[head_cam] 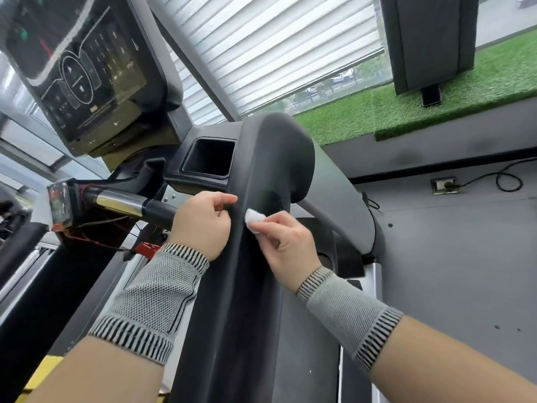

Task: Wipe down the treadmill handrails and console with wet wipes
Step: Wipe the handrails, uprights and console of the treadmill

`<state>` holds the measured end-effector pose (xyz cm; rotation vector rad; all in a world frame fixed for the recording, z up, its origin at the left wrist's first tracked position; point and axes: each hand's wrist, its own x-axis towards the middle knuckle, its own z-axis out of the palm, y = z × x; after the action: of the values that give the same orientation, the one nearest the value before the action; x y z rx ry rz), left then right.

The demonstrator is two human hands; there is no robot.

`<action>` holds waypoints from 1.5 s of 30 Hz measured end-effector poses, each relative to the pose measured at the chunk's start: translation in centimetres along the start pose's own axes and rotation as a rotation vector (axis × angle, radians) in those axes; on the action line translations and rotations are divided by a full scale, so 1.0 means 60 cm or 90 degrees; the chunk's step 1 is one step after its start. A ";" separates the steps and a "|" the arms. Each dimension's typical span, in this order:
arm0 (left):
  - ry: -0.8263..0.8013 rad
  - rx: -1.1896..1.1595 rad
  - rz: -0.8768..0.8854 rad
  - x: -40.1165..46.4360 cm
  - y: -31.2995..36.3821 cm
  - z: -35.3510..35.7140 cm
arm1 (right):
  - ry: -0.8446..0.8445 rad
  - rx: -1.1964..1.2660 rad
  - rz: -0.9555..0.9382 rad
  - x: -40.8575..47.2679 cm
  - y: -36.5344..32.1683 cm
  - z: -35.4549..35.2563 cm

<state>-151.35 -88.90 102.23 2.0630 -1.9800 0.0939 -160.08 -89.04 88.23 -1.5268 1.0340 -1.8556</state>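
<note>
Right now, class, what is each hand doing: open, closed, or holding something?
Left hand: fingers curled against the dark handrail; whether it grips it cannot be told.
Right hand: pinches a small white wipe against the handrail.

console (78, 68) cut off at 10 o'clock and blurred, my left hand (203, 222) fingertips hidden behind handrail (255, 228), wipe (254, 218) mostly covered

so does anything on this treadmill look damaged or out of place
Yes. At the left, the chrome grip bar ends in a clear housing with loose red wires trailing out below it, which looks exposed or unfinished. The handrail looks intact.
</note>
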 end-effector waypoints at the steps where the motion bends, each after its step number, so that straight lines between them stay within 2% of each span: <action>1: -0.002 0.007 0.001 0.002 0.000 0.001 | 0.017 -0.007 0.051 0.009 0.011 0.002; 5: -0.008 0.023 -0.001 0.006 -0.003 0.006 | -0.002 -0.003 0.397 0.033 0.067 -0.001; 7: -0.007 0.024 0.006 0.009 -0.003 0.011 | -0.013 0.006 0.483 0.033 0.074 -0.008; 10: -0.009 0.029 0.015 0.014 -0.003 0.015 | 0.006 0.041 0.385 0.016 0.034 -0.020; 12: -0.007 0.033 0.014 0.017 -0.003 0.016 | 0.016 0.083 0.204 -0.015 -0.006 -0.030; 14: 0.005 0.036 0.012 0.019 -0.003 0.017 | -0.032 0.086 0.020 -0.050 -0.035 -0.031; 17: 0.008 0.034 0.015 0.017 -0.002 0.020 | -0.080 0.080 -0.088 -0.081 -0.039 -0.021; 20: 0.012 0.032 0.015 0.015 -0.001 0.020 | -0.052 0.074 -0.092 -0.079 -0.026 -0.012; 22: 0.016 0.032 0.011 0.014 0.000 0.021 | -0.021 0.055 -0.045 -0.071 -0.010 -0.010; 26: 0.027 0.035 -0.001 0.010 0.002 0.024 | 0.038 -0.001 0.191 -0.044 0.037 -0.003; 28: 0.034 0.040 -0.004 0.010 0.003 0.025 | 0.020 -0.017 0.343 -0.027 0.061 -0.001; 30: 0.033 0.043 -0.003 0.009 0.006 0.025 | -0.001 -0.026 0.420 -0.018 0.066 -0.006; 31: 0.029 0.044 0.000 0.009 0.008 0.024 | 0.008 -0.018 0.400 -0.017 0.056 -0.011; 33: 0.023 0.044 0.006 0.010 0.011 0.025 | 0.039 0.024 0.257 -0.021 0.021 -0.019; 36: 0.019 0.046 0.009 0.014 0.011 0.026 | -0.015 0.045 0.036 -0.029 -0.020 -0.008; 38: 0.014 0.050 0.004 0.014 0.013 0.027 | -0.003 0.017 0.018 -0.014 -0.015 0.006; 41: 0.018 0.055 0.002 0.014 0.017 0.024 | 0.051 -0.018 0.133 0.027 0.019 0.013; 45: 0.025 0.051 -0.008 0.018 0.024 0.023 | -0.021 -0.019 0.465 0.056 0.081 0.007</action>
<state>-152.93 -90.30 101.38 2.1054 -1.9702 0.2133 -160.80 -94.59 86.21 -0.9856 1.3720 -1.2945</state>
